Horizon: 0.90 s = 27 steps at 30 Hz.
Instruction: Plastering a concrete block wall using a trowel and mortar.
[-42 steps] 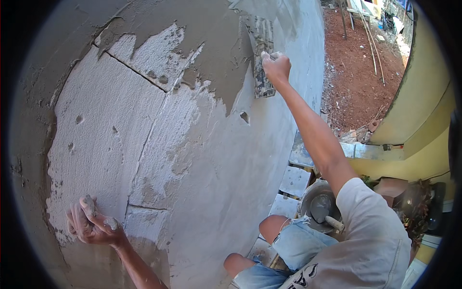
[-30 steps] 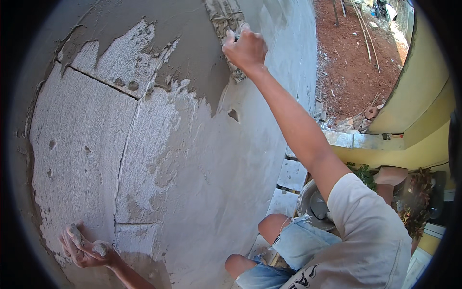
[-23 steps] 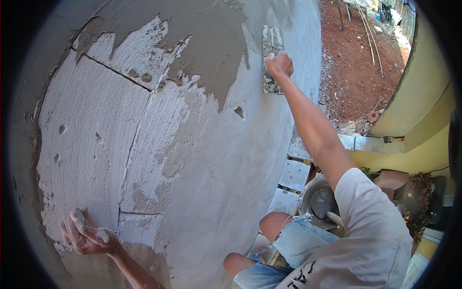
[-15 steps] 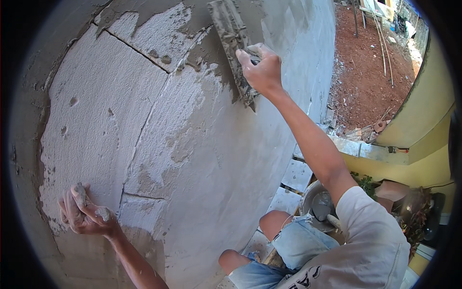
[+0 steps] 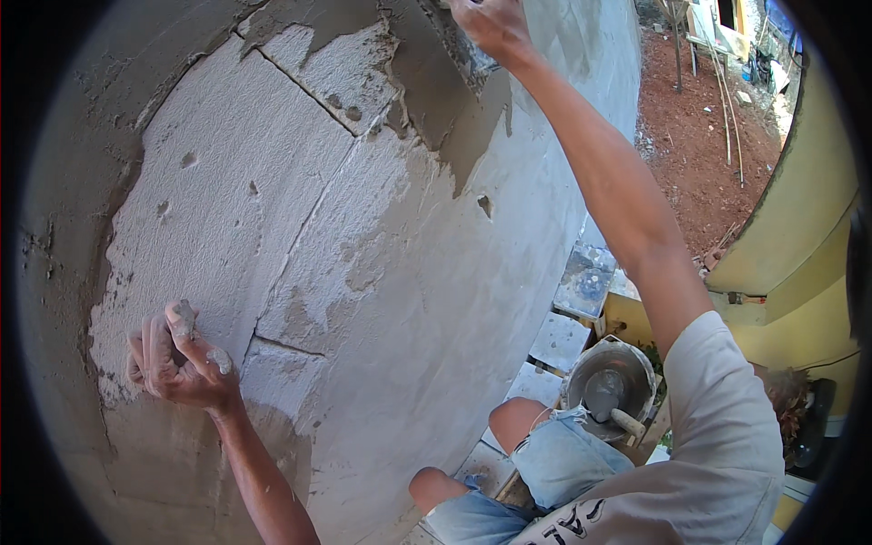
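Note:
My left hand [image 5: 186, 359] is half curled in front of the bare wall blocks, thumb apart from the bent fingers, holding nothing visible. Grey mortar clings to its thumb and a fingertip. At the top edge, my right hand [image 5: 490, 27] is closed on a plastering trowel [image 5: 449, 34], mostly cut off by the frame; its blade lies along the wall. Fresh dark mortar [image 5: 427, 86] spreads beside the blade. Pale blocks [image 5: 227, 173] with dark joints show between the plastered areas, and a small pit [image 5: 485, 206] marks the smoother plaster [image 5: 427, 309].
By my knees stands a bucket [image 5: 650, 386] with grey mortar and a tool with a pale handle [image 5: 628, 421]. Pale blocks [image 5: 559, 341] line the wall's foot. A yellow curved wall [image 5: 799, 209] rises at right; beyond lies reddish soil [image 5: 677, 127] with thin poles [image 5: 729, 118].
My right hand and the trowel have moved up along the wall, leaving dark mortar below. The view has shifted, showing more of the bucket. My left hand keeps its curled shape.

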### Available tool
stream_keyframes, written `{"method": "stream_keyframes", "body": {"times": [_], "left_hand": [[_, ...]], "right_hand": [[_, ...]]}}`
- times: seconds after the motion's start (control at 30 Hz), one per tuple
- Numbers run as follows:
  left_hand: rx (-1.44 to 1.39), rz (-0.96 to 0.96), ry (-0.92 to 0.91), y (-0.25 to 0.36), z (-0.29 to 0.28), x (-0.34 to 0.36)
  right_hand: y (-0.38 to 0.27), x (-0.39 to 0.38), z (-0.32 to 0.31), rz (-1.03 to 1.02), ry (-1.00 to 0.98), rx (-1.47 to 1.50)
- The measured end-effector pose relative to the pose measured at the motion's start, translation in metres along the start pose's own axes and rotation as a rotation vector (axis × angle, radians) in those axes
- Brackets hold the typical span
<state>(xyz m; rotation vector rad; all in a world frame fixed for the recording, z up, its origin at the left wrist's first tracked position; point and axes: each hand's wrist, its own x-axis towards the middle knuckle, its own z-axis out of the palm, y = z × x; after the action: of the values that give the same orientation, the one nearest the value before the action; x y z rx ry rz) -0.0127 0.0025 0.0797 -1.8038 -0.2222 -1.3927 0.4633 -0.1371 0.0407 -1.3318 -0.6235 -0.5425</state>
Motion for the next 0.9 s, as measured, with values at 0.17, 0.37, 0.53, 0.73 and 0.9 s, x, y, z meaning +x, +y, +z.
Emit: {"method": "stream_keyframes", "body": {"times": [0.17, 0.37, 0.53, 0.73, 0.9], "left_hand": [[-0.185, -0.141, -0.033, 0.01, 0.003, 0.005], [-0.154, -0.076, -0.03, 0.009, 0.0, 0.012], [-0.111, -0.02, -0.02, -0.009, 0.003, -0.002], [-0.002, -0.026, -0.094, 0.007, -0.002, 0.007], [-0.071, -0.054, -0.134, 0.001, -0.008, 0.007]], "right_hand": [[0.007, 0.022, 0.028, -0.264, -0.139, -0.016], [0.034, -0.187, 0.021, -0.377, -0.326, -0.068], [0.04, -0.241, 0.0, -0.257, -0.553, 0.003], [0.073, -0.122, 0.007, 0.151, -0.154, 0.089], [0.015, -0.219, 0.011, 0.029, -0.502, 0.37]]}}
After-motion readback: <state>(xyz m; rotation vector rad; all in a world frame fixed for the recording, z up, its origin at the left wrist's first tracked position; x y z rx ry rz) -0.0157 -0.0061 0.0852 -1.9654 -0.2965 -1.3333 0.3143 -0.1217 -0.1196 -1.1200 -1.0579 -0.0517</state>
